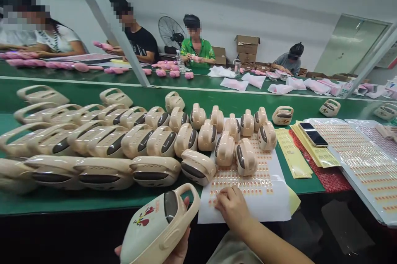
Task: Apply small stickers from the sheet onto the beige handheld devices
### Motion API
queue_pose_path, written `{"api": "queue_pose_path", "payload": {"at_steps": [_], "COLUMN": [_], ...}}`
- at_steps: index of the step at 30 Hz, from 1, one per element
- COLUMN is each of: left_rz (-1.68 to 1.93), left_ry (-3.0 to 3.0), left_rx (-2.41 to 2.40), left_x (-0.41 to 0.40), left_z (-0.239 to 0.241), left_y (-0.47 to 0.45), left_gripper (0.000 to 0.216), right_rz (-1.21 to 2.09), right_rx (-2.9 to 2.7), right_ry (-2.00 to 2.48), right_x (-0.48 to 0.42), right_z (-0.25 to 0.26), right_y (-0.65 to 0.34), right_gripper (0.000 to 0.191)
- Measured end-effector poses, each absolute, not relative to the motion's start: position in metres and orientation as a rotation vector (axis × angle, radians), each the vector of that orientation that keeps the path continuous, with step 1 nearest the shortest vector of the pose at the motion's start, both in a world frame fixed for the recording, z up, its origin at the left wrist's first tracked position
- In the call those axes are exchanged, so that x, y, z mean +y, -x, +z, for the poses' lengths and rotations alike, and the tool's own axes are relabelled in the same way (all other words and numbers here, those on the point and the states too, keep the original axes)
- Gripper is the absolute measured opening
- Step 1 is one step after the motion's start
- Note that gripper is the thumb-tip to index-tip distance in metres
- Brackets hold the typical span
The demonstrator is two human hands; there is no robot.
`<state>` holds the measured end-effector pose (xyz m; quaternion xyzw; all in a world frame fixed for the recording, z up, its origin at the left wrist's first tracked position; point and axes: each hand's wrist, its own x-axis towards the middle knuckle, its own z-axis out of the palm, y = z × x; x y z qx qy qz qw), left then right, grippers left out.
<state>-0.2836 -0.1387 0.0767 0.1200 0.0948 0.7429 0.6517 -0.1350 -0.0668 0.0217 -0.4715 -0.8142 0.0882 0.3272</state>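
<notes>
Head view: left hand (176,251), fingers clamped around a beige case (159,224) with a cartoon print, held below the worktop (93,202) edge; right hand (232,208), fingers together, tips pressed on the sticker sheet (263,198) just beyond the case; rows of like cases (155,140) lie past both hands; phone (313,133) and more sheets (359,160) well to the right. Advice: lift one sticker cleanly by its edge; keep the case steady; align before pressing.

You face a pale wall (279,3) behind long green tables (217,98). A fan (170,32) and cardboard boxes (247,48) stand against it.
</notes>
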Motion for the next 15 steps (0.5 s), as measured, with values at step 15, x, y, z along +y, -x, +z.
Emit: {"api": "queue_pose_path", "payload": {"at_steps": [15], "left_rz": [1.697], "left_ry": [-0.244], "left_rx": [0.079], "left_x": [-0.138], "left_z": [0.066], "left_y": [0.256], "left_gripper": [0.054], "right_rz": [1.428], "right_rx": [-1.218], "right_ry": [1.075], "right_x": [-0.092], "right_z": [0.111], "right_y": [0.155], "right_gripper": [0.020]}}
